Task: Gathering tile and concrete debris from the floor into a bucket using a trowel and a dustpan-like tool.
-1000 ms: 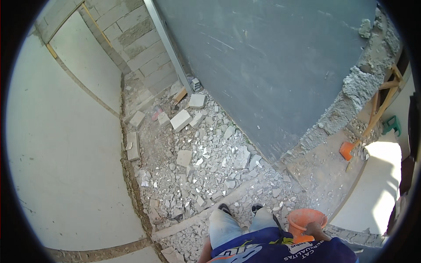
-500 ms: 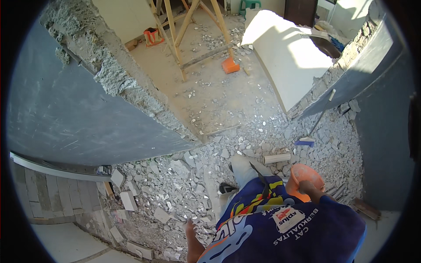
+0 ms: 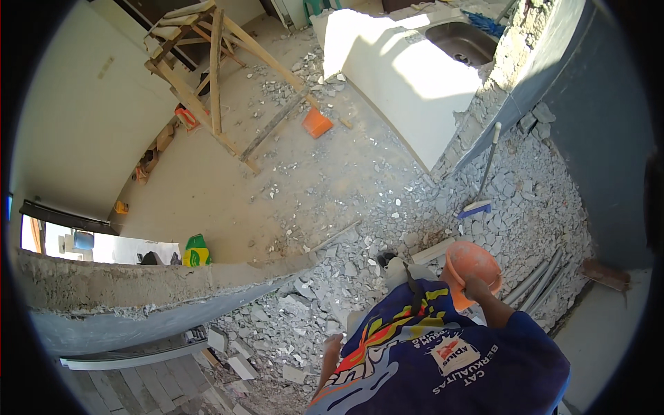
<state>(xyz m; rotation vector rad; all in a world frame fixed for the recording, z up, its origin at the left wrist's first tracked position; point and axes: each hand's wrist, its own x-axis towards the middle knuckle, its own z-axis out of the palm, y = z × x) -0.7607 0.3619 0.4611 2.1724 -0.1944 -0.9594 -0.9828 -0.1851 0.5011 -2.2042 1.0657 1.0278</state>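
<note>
Since the earlier frame, our head view has turned further rightward, so the wooden trestle (image 3: 216,76) and the orange scoop (image 3: 317,122) have slid left and downward across it; our right hand has kept its hold on the orange bucket.

From the head camera we look down on both our arms. Our right forearm (image 3: 496,311) leaves the blue sleeve (image 3: 531,332) with the elbow bent outward, and runs forward and inward to the bucket. Our right hand (image 3: 476,287) is closed over the near edge of the orange bucket (image 3: 477,257), which is tilted, its mouth turned up toward us, in front of our body and slightly to its right. Our left arm hangs low at our other side, the left hand (image 3: 333,344) above the rubble (image 3: 290,311) and well apart from the bucket. We cannot tell how far its fingers are open, or whether they have hold of anything.

Just beyond the bucket lies a long pale block (image 3: 432,250). Farther off, a broom (image 3: 476,208) with a blue head leans its handle away from us, and grey pipes (image 3: 543,283) lie to the bucket's right.
</note>
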